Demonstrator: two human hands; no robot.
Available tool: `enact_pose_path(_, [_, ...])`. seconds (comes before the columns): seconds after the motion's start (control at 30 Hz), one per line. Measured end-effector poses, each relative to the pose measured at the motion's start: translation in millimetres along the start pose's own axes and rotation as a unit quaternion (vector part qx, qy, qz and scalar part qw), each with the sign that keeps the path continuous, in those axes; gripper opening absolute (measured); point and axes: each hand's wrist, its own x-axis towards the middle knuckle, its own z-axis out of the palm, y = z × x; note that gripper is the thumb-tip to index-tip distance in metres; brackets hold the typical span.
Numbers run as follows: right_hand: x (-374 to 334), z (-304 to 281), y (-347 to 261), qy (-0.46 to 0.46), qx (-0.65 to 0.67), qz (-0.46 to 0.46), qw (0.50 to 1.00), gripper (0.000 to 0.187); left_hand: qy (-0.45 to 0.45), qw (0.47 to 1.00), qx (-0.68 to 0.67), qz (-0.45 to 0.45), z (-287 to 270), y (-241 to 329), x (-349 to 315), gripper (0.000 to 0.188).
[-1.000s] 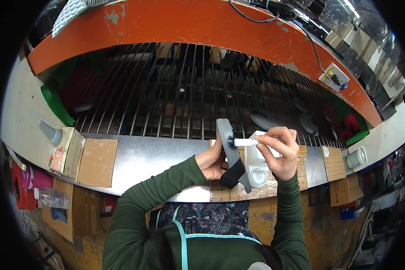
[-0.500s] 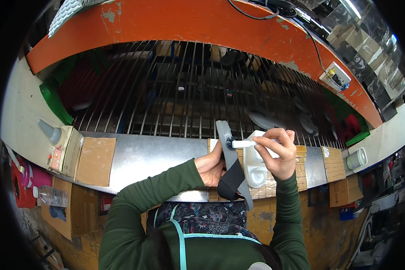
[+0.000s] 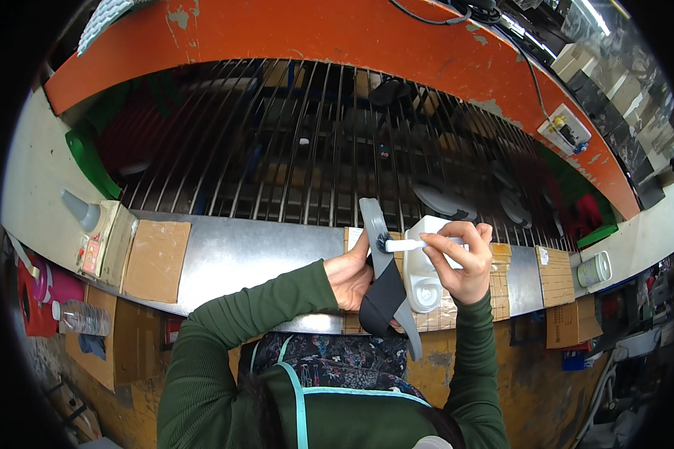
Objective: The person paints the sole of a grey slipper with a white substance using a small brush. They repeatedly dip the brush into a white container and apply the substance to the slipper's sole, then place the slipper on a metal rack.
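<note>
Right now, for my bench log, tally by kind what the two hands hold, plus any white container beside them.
Grey sandal with black strap: 1, in the left hand
White-handled brush: 1, in the right hand
White container: 1
Total: 3

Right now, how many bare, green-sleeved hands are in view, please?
2: the left hand holding a grey black-strapped sandal, the right hand holding a white-handled brush.

White container (image 3: 421, 271) partly behind right grip (image 3: 464, 262); textured piece (image 3: 106, 21) cropped at top.
</note>
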Motion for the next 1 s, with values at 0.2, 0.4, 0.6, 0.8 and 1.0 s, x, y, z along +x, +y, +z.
enact_pose_path(0.2, [-8,2,3,0.013,-0.017,-0.019,1.000,0.026,-0.041,0.996,-0.075,-0.016,2,0,3,0.094])
enact_pose_path(0.4, [-14,1,4,0.011,-0.029,-0.021,0.999,0.028,0.214,0.960,0.177,0.017,21,-3,5,0.098])
enact_pose_path(0.6, [-19,0,4,0.010,-0.026,-0.023,0.999,0.029,0.204,0.968,0.148,0.004,20,-3,6,0.101])
enact_pose_path(0.8, [-24,0,3,0.001,-0.026,-0.020,0.999,0.029,0.202,0.972,0.119,-0.011,19,-2,5,0.103])
enact_pose_path(1.0, [-26,0,2,-0.004,-0.021,-0.015,1.000,0.027,0.238,0.963,0.122,0.003,23,-3,6,0.105])
